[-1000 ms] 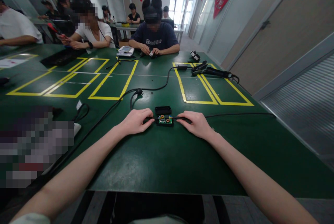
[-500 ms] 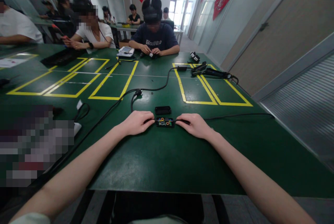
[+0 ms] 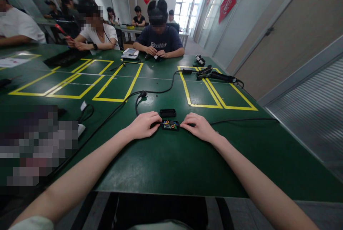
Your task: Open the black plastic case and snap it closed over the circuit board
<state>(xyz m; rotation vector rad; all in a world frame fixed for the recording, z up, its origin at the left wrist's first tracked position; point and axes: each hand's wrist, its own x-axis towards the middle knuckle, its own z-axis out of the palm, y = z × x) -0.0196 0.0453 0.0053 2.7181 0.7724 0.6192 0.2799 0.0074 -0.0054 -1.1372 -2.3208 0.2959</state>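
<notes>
A small open black plastic case [image 3: 170, 128] lies on the green table, with a circuit board [image 3: 167, 126] and copper-coloured ring coils showing inside. My left hand [image 3: 144, 125] is closed at the case's left end, thumb and fingertips on its corner where a cable enters. At the right end, my right hand [image 3: 197, 127] pinches the black cable [image 3: 246, 120] close to where it meets the case; the fingers partly hide it. Just behind the case lies its separate black cover [image 3: 167, 112], hollow side up.
Another black cable [image 3: 112, 112] with a plug [image 3: 143, 94] curves across the table [image 3: 166, 165]. Yellow tape rectangles [image 3: 205, 106] mark the surface. Black devices [image 3: 214, 75] lie at the far right. A person in a dark shirt [image 3: 160, 38] sits opposite; blurred items are at left.
My left fingertips have shifted right onto the case's end. My right thumb and fingers have drawn together nearer the case. The view has tilted slightly; the cover has stayed put.
</notes>
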